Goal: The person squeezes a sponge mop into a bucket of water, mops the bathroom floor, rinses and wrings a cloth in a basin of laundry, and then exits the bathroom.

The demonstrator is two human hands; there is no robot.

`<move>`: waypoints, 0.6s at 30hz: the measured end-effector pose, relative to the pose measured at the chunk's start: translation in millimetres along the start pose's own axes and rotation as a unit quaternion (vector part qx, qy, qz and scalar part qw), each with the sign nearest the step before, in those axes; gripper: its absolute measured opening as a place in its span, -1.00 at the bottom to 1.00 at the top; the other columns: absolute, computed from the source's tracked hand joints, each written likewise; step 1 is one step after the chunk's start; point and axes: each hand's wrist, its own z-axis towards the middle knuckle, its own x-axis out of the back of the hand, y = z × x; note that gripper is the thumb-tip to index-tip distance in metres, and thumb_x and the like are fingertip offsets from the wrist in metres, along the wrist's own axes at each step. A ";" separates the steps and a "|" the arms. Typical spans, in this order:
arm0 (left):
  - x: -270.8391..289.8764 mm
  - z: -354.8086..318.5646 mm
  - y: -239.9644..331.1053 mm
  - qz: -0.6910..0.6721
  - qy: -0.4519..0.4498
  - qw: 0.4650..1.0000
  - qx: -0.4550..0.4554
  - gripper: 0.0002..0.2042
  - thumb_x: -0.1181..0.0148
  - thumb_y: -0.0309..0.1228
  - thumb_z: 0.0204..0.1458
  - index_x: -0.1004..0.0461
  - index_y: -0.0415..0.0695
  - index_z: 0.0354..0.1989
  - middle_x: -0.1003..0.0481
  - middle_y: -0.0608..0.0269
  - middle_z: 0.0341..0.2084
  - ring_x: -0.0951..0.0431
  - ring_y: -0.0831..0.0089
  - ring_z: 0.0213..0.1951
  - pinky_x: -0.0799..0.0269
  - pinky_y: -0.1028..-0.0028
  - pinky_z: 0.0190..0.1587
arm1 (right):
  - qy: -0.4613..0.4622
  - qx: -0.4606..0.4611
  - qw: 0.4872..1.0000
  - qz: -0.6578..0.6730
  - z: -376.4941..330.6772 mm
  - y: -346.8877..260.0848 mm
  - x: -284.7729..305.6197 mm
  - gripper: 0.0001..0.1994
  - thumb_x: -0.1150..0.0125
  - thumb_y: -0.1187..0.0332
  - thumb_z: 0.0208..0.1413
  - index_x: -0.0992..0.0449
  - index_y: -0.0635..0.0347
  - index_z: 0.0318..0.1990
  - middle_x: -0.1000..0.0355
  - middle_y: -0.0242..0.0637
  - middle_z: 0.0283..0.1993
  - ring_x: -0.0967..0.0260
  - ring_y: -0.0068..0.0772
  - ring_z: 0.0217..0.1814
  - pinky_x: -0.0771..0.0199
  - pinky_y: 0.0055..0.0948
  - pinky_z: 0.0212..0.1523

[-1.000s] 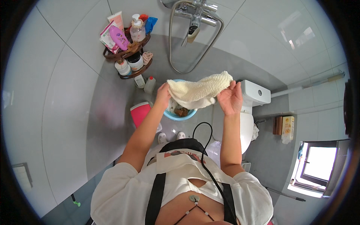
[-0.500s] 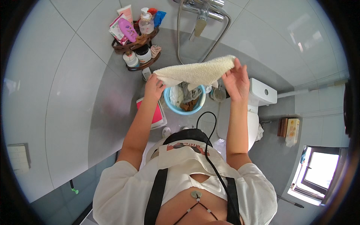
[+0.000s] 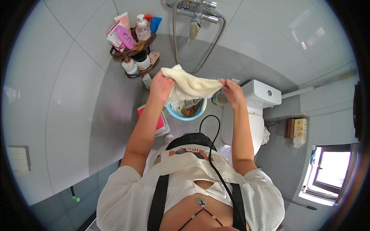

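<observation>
A cream, fluffy towel (image 3: 194, 86) stretches between my two hands and sags in the middle. My left hand (image 3: 160, 87) grips its left end, fingers closed on the cloth. At the other end my right hand (image 3: 232, 92) pinches a corner between thumb and fingers. Beneath the towel stands a light blue basin (image 3: 180, 116), partly hidden by it. White, grey and brown clothes (image 3: 190, 110) lie inside the basin.
A white toilet (image 3: 250, 127) stands to the right, with a glass jar (image 3: 220, 99) near the basin. On the left is a red-and-white box (image 3: 161, 122). A corner shelf (image 3: 133, 51) holds bottles. A chrome shower mixer (image 3: 196, 21) with hose hangs ahead; a black cable (image 3: 216, 161) crosses my chest.
My hands have drawn closer together, so the towel hangs looser. Its left end has risen and its right end has dropped. The view has shifted slightly.
</observation>
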 end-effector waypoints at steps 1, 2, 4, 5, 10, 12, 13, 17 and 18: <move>-1.1 -0.7 1.1 -0.010 -0.028 1.000 0.000 -0.70 0.28 -0.31 0.08 -0.25 -0.27 -0.15 -0.30 0.02 -0.08 -0.26 0.19 0.00 -0.08 0.23 0.10 | -0.004 0.000 1.000 -0.014 -3.1 5.8 3.3 -0.71 -0.04 0.20 0.02 -0.47 0.28 -0.28 -0.40 -0.33 -0.26 -0.23 -0.52 -0.13 -0.13 -0.50 -0.02; -4.5 -0.6 1.4 -0.021 -0.059 0.998 0.001 -0.69 0.28 -0.31 0.08 -0.25 -0.27 -0.14 -0.30 0.02 -0.08 -0.26 0.18 0.01 -0.09 0.23 0.10 | -0.006 0.003 1.000 -0.028 -3.6 13.0 9.8 -0.71 -0.04 0.21 0.02 -0.47 0.29 -0.30 -0.40 -0.33 -0.27 -0.24 -0.52 -0.14 -0.14 -0.50 -0.02; -13.2 -3.0 3.8 -0.024 -0.115 0.993 -0.002 -0.69 0.28 -0.33 0.07 -0.24 -0.28 -0.12 -0.30 0.01 -0.07 -0.26 0.17 0.01 -0.09 0.24 0.10 | -0.008 -0.015 0.999 -0.043 -3.9 23.5 15.2 -0.75 -0.03 0.22 0.03 -0.47 0.25 -0.36 -0.42 -0.35 -0.33 -0.30 -0.54 -0.23 -0.23 -0.54 -0.11; -15.9 -6.8 4.4 -0.026 -0.140 0.990 -0.002 -0.68 0.28 -0.34 0.07 -0.24 -0.29 -0.11 -0.30 0.01 -0.07 -0.26 0.17 0.02 -0.10 0.24 0.10 | -0.017 -0.040 0.998 -0.042 -5.7 26.9 13.7 -0.75 -0.03 0.22 0.03 -0.48 0.24 -0.38 -0.42 -0.36 -0.34 -0.31 -0.56 -0.26 -0.25 -0.55 -0.14; -56.8 -19.3 20.5 0.012 -0.150 0.988 -0.041 -0.74 0.27 -0.32 0.07 -0.31 -0.21 -0.26 -0.37 0.10 -0.17 -0.35 0.27 -0.10 -0.21 0.29 -0.01 | -0.044 -0.130 0.985 -0.107 -2.5 51.5 -1.8 -0.75 0.02 0.18 0.07 -0.43 0.15 -0.27 -0.39 -0.43 -0.38 -0.32 -0.64 -0.40 -0.33 -0.64 -0.41; -52.6 -14.2 31.0 -0.009 -0.205 0.978 -0.043 -0.76 0.28 -0.33 0.07 -0.31 -0.19 -0.33 -0.37 0.08 -0.17 -0.35 0.27 -0.10 -0.21 0.28 -0.02 | -0.062 -0.160 0.977 -0.130 -2.1 58.4 -13.5 -0.72 0.06 0.17 0.08 -0.38 0.12 -0.15 -0.37 -0.47 -0.38 -0.30 -0.68 -0.47 -0.28 -0.69 -0.57; -50.5 -11.9 36.2 -0.019 -0.232 0.972 -0.044 -0.76 0.29 -0.33 0.07 -0.32 -0.17 -0.36 -0.37 0.08 -0.17 -0.35 0.27 -0.10 -0.21 0.27 -0.02 | -0.070 -0.176 0.971 -0.149 0.4 64.1 -18.8 -0.71 0.06 0.16 0.08 -0.37 0.12 -0.13 -0.37 -0.48 -0.36 -0.29 -0.69 -0.48 -0.26 -0.70 -0.58; -75.1 -22.4 43.1 -0.011 -0.281 0.959 -0.025 -0.75 0.30 -0.34 0.07 -0.33 -0.18 -0.44 -0.24 -0.10 -0.02 -0.29 0.16 -0.03 -0.16 0.21 0.04 | -0.132 -0.215 0.929 -0.269 11.5 69.9 -43.6 -0.62 0.03 0.13 0.05 -0.31 0.10 -0.01 -0.33 -0.41 -0.20 -0.24 -0.65 -0.30 -0.25 -0.68 -0.40; -79.2 -24.7 42.5 -0.024 -0.306 0.952 -0.010 -0.74 0.28 -0.34 0.06 -0.34 -0.20 -0.46 -0.19 -0.13 0.02 -0.27 0.11 -0.02 -0.15 0.18 0.05 | -0.151 -0.187 0.923 -0.299 19.1 80.6 -42.8 -0.58 0.02 0.11 0.05 -0.29 0.13 0.01 -0.32 -0.34 -0.14 -0.24 -0.61 -0.19 -0.29 -0.63 -0.30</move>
